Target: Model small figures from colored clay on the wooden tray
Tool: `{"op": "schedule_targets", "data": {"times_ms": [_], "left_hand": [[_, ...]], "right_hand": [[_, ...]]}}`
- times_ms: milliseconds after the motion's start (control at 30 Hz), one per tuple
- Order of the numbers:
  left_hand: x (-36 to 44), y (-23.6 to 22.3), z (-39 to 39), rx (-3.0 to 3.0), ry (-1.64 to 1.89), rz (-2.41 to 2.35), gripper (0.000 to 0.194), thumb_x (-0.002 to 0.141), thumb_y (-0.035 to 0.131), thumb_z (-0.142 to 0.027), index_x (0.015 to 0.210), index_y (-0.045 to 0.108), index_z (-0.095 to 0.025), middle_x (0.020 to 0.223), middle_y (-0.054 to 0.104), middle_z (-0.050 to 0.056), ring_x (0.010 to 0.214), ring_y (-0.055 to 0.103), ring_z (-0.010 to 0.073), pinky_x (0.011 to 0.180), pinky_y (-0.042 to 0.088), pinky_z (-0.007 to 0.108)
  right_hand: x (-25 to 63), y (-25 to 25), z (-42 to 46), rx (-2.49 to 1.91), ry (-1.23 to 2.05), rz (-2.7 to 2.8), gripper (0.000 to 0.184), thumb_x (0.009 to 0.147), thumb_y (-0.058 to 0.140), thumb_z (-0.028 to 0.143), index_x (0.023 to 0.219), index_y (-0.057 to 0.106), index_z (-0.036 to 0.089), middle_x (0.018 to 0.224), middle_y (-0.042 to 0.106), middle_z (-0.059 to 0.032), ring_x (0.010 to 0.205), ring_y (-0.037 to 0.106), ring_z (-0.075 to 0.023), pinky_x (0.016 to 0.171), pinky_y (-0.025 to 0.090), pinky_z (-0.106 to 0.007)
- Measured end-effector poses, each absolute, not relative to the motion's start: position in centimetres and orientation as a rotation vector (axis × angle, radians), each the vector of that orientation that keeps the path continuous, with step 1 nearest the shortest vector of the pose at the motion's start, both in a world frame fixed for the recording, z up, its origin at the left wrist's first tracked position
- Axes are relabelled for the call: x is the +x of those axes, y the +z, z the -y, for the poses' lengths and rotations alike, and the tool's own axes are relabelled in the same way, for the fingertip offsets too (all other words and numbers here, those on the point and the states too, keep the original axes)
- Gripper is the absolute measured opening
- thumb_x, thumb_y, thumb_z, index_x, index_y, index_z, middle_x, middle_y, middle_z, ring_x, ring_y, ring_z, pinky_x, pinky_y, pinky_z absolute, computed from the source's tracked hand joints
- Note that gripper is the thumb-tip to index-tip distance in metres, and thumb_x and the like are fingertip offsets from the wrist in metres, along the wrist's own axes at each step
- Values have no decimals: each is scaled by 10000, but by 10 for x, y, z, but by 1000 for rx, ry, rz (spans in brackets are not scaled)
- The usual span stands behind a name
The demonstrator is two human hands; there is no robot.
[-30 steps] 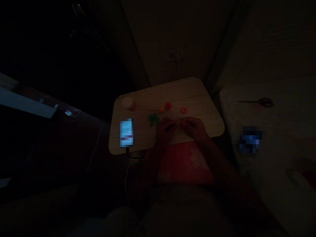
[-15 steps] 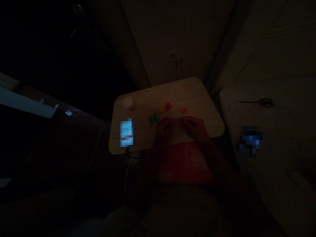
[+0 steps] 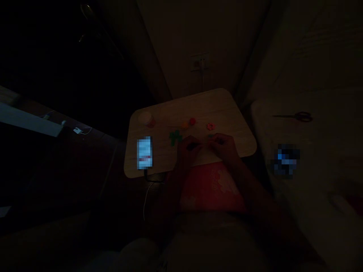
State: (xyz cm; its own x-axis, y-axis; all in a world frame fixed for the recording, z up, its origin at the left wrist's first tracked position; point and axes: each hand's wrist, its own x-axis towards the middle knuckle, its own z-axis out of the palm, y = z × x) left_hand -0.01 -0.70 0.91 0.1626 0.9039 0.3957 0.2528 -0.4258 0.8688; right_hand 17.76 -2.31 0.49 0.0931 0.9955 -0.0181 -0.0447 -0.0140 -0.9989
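The scene is very dark. My left hand hovers over the front of the small table, its fingers curled together. Close beside it, my right hand has thumb and fingers pinched. Whatever lies between the fingertips is too small and dim to name. A small greenish bit shows at the right fingertips; I cannot tell if it is held. Left of my left hand lies a green branching piece. Behind the hands are an orange lump, a red lump and a pink-red flower-shaped ring.
A lit phone with a cable lies on the table's left side, and a pale-lidded tub stands behind it. Scissors and a blurred dark-blue object rest on the pale surface at right. A wall socket holds a plug.
My hands stay close together with small finger movements. A greenish bit now shows by the right fingertips. The whole view has shifted slightly.
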Motion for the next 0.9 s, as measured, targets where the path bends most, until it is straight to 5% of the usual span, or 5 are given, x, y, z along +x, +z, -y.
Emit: {"op": "schedule_targets", "data": {"times_ms": [200, 433, 600, 900], "left_hand": [[-2, 5, 6, 1772, 1222, -1101, 296, 922, 653, -375, 699, 710, -190, 689, 671, 3, 680, 616, 143, 666, 491, 288], [0, 4, 4, 1765, 1283, -1051, 161, 916, 672, -312, 940, 798, -214, 897, 755, 56, 846, 686, 179, 809, 556, 332], [1, 3, 4, 1712, 1266, -1073, 218, 911, 681, -278, 1094, 776, -209, 981, 781, 75, 926, 721, 190, 894, 574, 348], [1, 6, 9, 1628, 1115, -1176, 234, 846, 736, -346, 695, 742, -168, 727, 740, 28, 700, 659, 153, 699, 526, 269]], "right_hand": [[178, 2, 21, -1206, 1134, 1141, 211, 793, 729, 393, 793, 784, 189, 638, 690, -23, 547, 571, -146, 534, 452, -279], [181, -3, 18, -1097, 1003, 1273, 189, 828, 722, 358, 945, 820, 246, 980, 773, -64, 898, 697, -210, 830, 544, -345], [178, -7, 19, -1115, 1133, 1123, 297, 787, 767, 378, 1035, 794, 216, 913, 789, -67, 771, 711, -200, 751, 570, -341], [177, -2, 21, -1204, 1090, 1120, 201, 724, 796, 370, 762, 723, 187, 667, 697, -13, 593, 607, -148, 564, 466, -259]]}}
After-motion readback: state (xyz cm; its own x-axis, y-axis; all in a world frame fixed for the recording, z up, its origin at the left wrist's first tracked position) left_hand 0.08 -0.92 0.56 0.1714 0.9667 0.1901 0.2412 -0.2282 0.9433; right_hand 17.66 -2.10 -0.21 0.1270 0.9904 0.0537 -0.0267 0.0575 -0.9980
